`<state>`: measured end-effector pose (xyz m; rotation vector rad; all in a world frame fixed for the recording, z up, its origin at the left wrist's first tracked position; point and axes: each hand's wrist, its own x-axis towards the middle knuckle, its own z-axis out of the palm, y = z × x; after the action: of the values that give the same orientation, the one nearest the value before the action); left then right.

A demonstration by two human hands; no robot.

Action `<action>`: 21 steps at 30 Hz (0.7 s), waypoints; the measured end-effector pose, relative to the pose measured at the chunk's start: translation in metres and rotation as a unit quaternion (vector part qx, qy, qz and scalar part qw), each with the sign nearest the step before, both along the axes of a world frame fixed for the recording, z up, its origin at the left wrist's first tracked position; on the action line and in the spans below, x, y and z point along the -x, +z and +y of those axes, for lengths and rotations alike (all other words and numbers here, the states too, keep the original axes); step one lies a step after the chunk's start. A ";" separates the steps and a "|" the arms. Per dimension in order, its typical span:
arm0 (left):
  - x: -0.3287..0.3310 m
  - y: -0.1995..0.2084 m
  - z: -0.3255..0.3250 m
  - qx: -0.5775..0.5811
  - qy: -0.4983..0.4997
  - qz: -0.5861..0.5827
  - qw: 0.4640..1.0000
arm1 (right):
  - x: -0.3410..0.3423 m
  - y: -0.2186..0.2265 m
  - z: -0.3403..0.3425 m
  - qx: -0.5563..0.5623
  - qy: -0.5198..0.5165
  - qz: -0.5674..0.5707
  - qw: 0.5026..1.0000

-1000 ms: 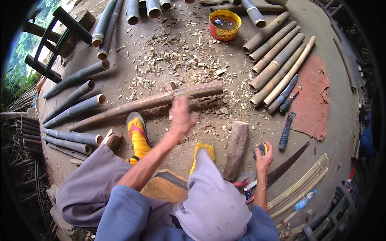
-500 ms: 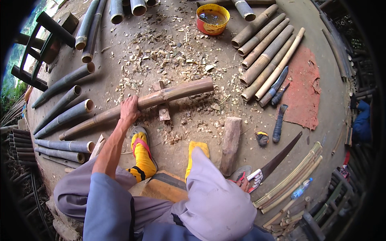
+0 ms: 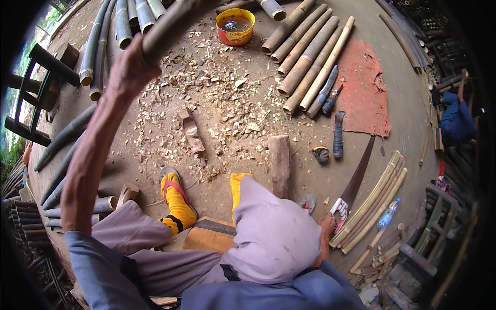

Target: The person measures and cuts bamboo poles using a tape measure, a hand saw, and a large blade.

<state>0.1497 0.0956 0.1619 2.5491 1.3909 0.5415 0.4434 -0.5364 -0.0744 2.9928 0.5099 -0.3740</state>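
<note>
Bamboo pole (image 3: 174, 27) fills the left hand (image 3: 132, 70): it lies inside the fingers, which are wrapped around it near one end, and it slants up past the top edge of view, raised off the ground on the far side of the notched block (image 3: 192, 137). Hand and pole are blurred. Well to the right of the notched block, and nearer the person, the right hand (image 3: 325, 226) is closed on the white and red handle of a saw (image 3: 356, 178); part of this hand is hidden, so I cannot tell how every finger sits.

All around the notched block spreads bare brown ground (image 3: 405, 98). Far to its left stands a dark bamboo frame (image 3: 44, 98), with grey-green bamboo lengths (image 3: 64, 137) between the two. Just on the near side of the notched block is a foot in a yellow sock (image 3: 178, 204). Wood chips (image 3: 222, 88) lie scattered about the block, and beyond it, slightly right, a red and yellow bucket (image 3: 235, 37) holds murky liquid. To the block's right, in order, come a stout log (image 3: 279, 165), a row of brown bamboo lengths (image 3: 310, 55), a red mat (image 3: 361, 93), bamboo strips (image 3: 372, 204) and a clear bottle (image 3: 388, 214). Farthest right of it is another person in blue (image 3: 457, 121).
</note>
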 end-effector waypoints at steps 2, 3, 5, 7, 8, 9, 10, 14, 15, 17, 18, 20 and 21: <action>0.039 0.085 0.027 -0.053 -0.046 -0.053 0.996 | 0.000 0.005 0.060 -0.108 0.088 0.024 0.990; 0.043 0.108 0.033 -0.073 -0.044 -0.066 0.994 | 0.005 0.014 0.082 -0.200 0.163 0.002 0.966; 0.055 0.148 0.041 -0.094 -0.042 -0.078 0.992 | 0.034 0.043 0.147 -0.285 0.065 0.187 0.938; 0.025 0.137 0.059 -0.073 -0.077 -0.144 0.984 | 0.040 0.057 0.165 -0.367 0.053 0.223 0.902; 0.040 0.183 0.045 -0.102 -0.061 -0.127 0.985 | 0.066 0.058 0.201 -0.412 0.094 0.290 0.858; 0.047 0.197 0.042 -0.106 -0.055 -0.131 0.984 | 0.086 0.064 0.232 -0.441 0.126 0.336 0.823; 0.049 0.204 0.040 -0.105 -0.052 -0.138 0.983 | 0.101 0.070 0.257 -0.461 0.192 0.353 0.791; 0.069 0.221 0.037 -0.084 -0.031 -0.159 0.983 | 0.165 0.104 0.361 -0.470 0.359 0.498 0.635; 0.064 0.223 0.040 -0.074 -0.033 -0.169 0.982 | 0.176 0.100 0.379 -0.489 0.417 0.455 0.616; 0.065 0.221 0.042 -0.052 -0.027 -0.188 0.980 | 0.197 0.114 0.403 -0.508 0.490 0.351 0.615; 0.068 0.223 0.041 -0.040 -0.022 -0.199 0.979 | 0.207 0.124 0.405 -0.529 0.471 0.364 0.604; 0.073 0.225 0.040 -0.019 -0.014 -0.220 0.975 | 0.215 0.126 0.409 -0.637 0.407 0.359 0.547; 0.076 0.222 0.039 -0.003 -0.010 -0.233 0.973 | 0.213 0.130 0.407 -0.621 0.395 0.355 0.577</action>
<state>0.0736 0.1348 0.3844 2.2316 1.1875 1.0555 0.2306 -0.1289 0.0551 2.6341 3.1419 -1.6332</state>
